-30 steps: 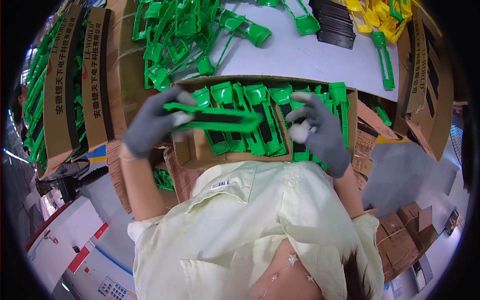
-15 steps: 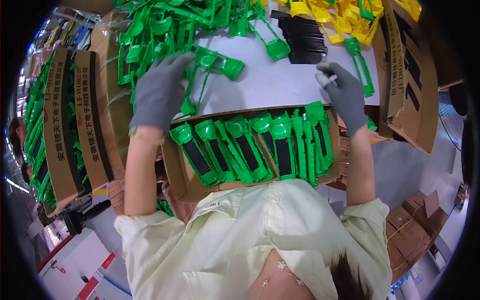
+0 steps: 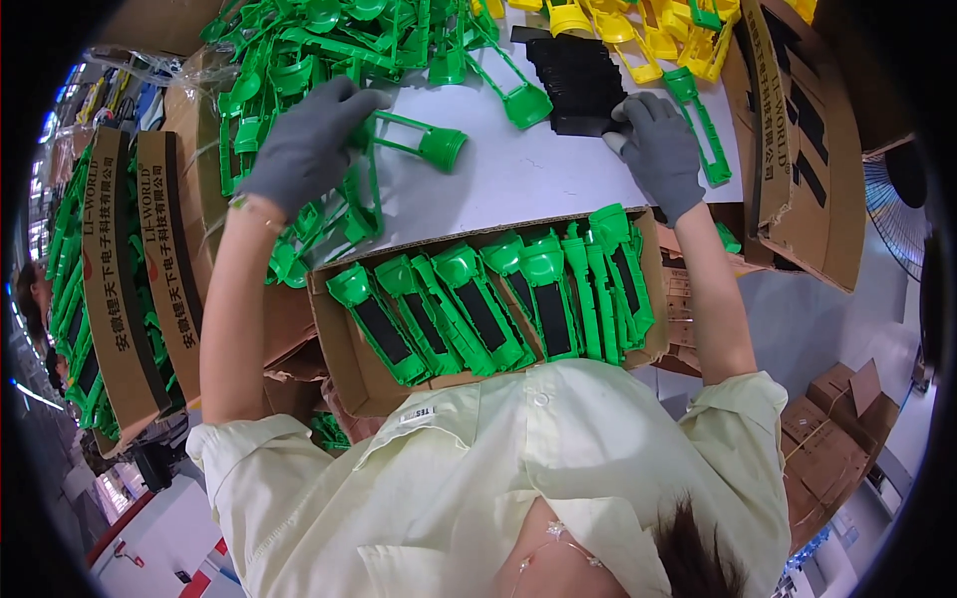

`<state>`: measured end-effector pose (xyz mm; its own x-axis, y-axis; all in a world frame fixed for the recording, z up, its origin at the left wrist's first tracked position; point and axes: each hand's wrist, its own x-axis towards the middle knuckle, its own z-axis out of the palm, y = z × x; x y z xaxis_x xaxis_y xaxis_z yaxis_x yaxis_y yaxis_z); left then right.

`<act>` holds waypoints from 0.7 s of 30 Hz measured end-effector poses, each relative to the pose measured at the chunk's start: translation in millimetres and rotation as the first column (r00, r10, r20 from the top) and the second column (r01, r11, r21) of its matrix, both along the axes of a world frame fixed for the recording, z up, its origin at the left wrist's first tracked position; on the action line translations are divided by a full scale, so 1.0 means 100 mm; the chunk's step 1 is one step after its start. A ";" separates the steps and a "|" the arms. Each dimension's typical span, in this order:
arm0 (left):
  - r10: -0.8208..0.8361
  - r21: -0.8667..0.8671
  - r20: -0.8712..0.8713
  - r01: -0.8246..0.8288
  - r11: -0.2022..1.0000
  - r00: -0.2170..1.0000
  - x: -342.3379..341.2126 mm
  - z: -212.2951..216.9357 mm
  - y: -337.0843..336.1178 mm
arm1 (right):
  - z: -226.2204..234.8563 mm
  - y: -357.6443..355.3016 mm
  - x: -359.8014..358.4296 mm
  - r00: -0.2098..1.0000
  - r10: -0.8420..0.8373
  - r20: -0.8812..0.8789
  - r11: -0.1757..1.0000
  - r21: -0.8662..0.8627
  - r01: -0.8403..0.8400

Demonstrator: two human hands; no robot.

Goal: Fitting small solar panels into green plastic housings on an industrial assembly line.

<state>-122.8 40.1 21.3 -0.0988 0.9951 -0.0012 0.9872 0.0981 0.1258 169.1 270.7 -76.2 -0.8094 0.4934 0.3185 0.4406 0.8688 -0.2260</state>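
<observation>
My left hand [image 3: 317, 140], in a grey glove, reaches over the edge of a heap of green plastic frames [image 3: 329, 45]. Its fingers are curled on the end of a green frame [image 3: 444, 149] with a round cup at the other end; the exact grip is partly hidden. My right hand [image 3: 656, 149], gloved too with pale fingertips, pinches the near right corner of a stack of thin black strips [image 3: 576, 82]. Close in front of me, a cardboard box [image 3: 349, 374] holds a row of green frames with black strips [image 3: 482, 304] set in several of them.
Yellow plastic frames [image 3: 648, 40] are heaped beyond the black stack. A single green frame [image 3: 701, 125] lies right of my right hand. Cardboard boxes flank the white tabletop [image 3: 498, 169]: one at right [image 3: 807, 149], others at left [image 3: 130, 289] filled with green frames.
My left hand has moved farther out, and the cupped green frame by it has turned. My right hand has gone left and forward onto the black strips. The view has shifted slightly.
</observation>
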 end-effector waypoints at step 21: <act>0.152 -0.361 0.896 -0.485 0.796 -0.417 1.08 -0.41 -0.86 | 0.20 -0.06 0.23 0.892 0.047 -0.449 0.885 -0.396 -0.246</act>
